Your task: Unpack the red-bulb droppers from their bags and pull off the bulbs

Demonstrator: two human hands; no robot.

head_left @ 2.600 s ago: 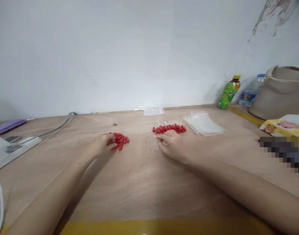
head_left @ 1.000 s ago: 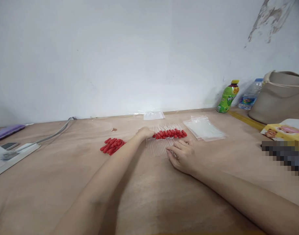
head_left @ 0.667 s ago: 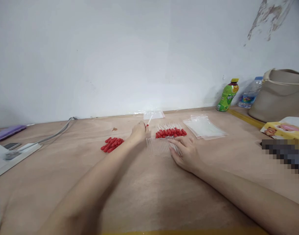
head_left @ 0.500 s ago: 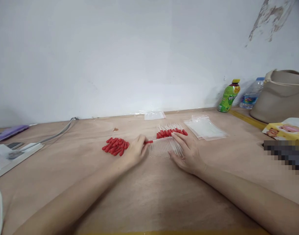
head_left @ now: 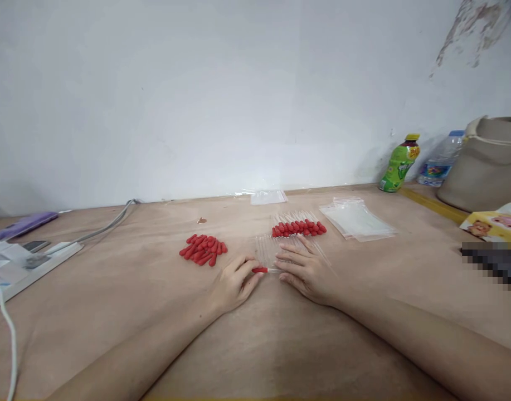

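Pinched between the thumb and fingers of my left hand (head_left: 237, 283) is a red rubber dropper bulb (head_left: 259, 270), pointing right. A thin glass dropper tube (head_left: 273, 271) runs from the bulb's mouth to my right hand (head_left: 307, 271), whose thumb and forefinger close on its other end. The other fingers of that hand lie over a row of clear glass tubes (head_left: 265, 250) on the table. Just beyond them are several droppers with red bulbs fitted (head_left: 299, 228), their tubes pointing away. Left of these lies a heap of loose red bulbs (head_left: 203, 249).
Clear plastic bags (head_left: 358, 218) lie at the right, another bag (head_left: 268, 197) by the wall. A green bottle (head_left: 400, 164), a water bottle (head_left: 441, 161) and a grey bucket (head_left: 483, 167) stand at the back right. A power strip (head_left: 33, 273) with cables lies left.
Both hands have come nearer to me, the left one with its red bulb. The bulb now meets a glass tube at my right hand, which has left the fitted droppers.
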